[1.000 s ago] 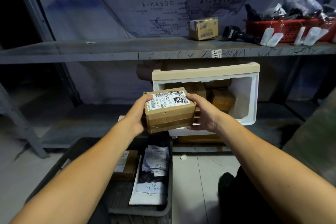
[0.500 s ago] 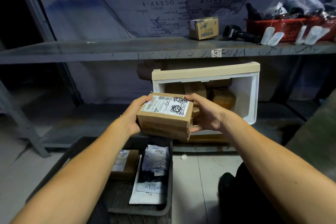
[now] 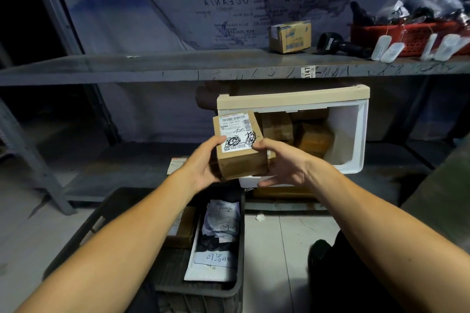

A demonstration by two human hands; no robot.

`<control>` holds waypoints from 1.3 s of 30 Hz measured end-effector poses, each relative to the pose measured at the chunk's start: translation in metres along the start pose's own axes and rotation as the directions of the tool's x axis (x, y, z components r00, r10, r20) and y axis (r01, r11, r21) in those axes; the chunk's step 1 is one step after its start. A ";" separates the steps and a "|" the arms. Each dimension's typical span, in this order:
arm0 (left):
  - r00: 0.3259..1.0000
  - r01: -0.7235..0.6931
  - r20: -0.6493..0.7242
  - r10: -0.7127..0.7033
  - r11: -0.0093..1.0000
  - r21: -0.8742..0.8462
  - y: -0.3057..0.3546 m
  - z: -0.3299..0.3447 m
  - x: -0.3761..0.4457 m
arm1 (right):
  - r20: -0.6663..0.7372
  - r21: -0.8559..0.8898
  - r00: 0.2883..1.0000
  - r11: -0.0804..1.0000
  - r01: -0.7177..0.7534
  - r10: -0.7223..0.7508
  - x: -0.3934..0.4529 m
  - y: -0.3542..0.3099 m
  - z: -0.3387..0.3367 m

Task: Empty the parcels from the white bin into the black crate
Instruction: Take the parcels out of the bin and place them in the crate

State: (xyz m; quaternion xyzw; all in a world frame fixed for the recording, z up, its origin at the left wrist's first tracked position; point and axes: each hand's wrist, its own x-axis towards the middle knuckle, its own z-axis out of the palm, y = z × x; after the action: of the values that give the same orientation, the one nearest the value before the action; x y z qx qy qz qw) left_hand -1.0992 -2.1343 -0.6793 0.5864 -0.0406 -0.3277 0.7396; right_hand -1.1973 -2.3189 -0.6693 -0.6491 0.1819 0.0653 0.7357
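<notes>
Brown parcel gripped from both sides, left hand and right hand, held up before the white bin, above the black crate.

Shipping label on top: barcode, number partly legible, lower fields scribbled over in black. "OCEANIA" mirrored on the map backdrop; "0147" on the shelf edge tag. More brown parcels inside the bin, dim and unreadable. Handwritten mailer in the crate, partly hidden by the left forearm.
</notes>
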 end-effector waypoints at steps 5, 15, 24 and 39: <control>0.996 -0.015 -0.084 0.022 0.997 0.081 0.002 -0.018 -0.002 | -0.077 -0.006 0.996 0.999 0.049 -0.049 0.012 0.004 0.014; 0.979 0.018 -0.203 0.014 0.988 0.156 -0.007 -0.083 -0.002 | -0.075 0.038 0.993 0.995 0.094 -0.091 0.059 0.020 0.075; 0.930 0.104 -0.363 -0.054 0.987 0.119 -0.058 -0.145 0.029 | -0.021 -0.009 0.998 0.998 -0.062 0.062 0.120 0.091 0.115; 0.838 0.375 -0.479 -0.262 0.913 0.158 -0.150 -0.257 0.071 | -0.008 0.013 0.934 0.934 -0.357 0.357 0.200 0.216 0.179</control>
State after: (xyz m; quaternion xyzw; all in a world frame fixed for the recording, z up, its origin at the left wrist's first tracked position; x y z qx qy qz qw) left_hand -0.9951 -1.9701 -0.9161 0.7310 0.1893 -0.2956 0.5852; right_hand -1.0509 -2.1398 -0.9243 -0.6015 0.3010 0.1936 0.7143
